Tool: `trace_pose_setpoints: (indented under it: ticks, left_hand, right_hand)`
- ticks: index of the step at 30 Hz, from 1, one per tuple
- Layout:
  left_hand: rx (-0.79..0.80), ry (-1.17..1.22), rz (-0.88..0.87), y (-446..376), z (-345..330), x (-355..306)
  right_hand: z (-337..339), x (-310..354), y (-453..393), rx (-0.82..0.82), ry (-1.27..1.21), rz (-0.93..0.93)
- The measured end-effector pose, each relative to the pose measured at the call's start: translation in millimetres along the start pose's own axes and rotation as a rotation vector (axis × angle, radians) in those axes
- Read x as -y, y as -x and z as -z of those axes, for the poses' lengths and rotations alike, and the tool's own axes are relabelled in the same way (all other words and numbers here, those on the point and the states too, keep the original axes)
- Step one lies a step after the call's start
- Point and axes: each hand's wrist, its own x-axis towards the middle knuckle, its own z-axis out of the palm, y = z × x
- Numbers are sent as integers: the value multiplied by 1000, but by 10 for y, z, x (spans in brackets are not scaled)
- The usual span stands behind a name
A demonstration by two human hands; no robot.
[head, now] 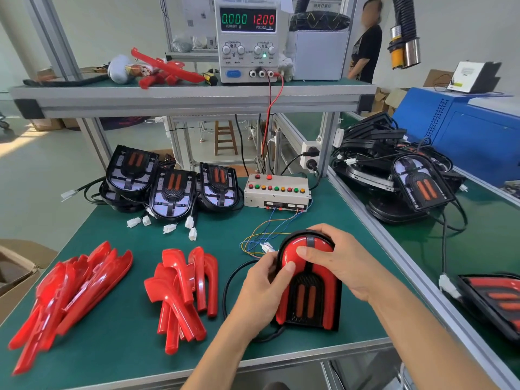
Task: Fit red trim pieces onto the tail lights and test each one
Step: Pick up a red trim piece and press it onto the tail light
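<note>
A black tail light (308, 288) with red trim fitted lies on the green bench near the front. My left hand (263, 285) grips its left edge, thumb pressing on the red trim. My right hand (337, 260) curls over the rounded top, thumb on the trim. Its white plug (267, 247) meets coloured wires from the button test box (277, 191). Two heaps of loose red trim pieces (183, 294) (70, 294) lie to the left. Three bare tail lights (173, 190) stand at the back.
A power supply (247, 38) on the upper shelf reads 0.000 A and 12.00 V. More tail lights (408, 178) are piled on the right-hand bench. A cardboard box (17, 274) sits at the left edge. A person (365, 43) stands behind.
</note>
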Motion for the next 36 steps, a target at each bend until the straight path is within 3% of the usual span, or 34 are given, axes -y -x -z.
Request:
trace_pose_setpoints:
  ticks: [9,16,21,26,36]
  left_hand:
    - [-37,-54,-39,17,18,-23]
    - [64,-344,77,185,122,-30]
    - [44,-164,116,205,112,-71]
    - [260,128,232,258,183,-79]
    - [201,182,302,280,122,-3]
  right_hand:
    - [13,-73,-35,7,-18,54]
    - [122,-74,-93,-41,-195,-24]
    - [120,-64,-47,36,-82,-7]
    - [142,-80,-64,-17,-176,-50]
    - [130,-146,-56,-24,-129,-128]
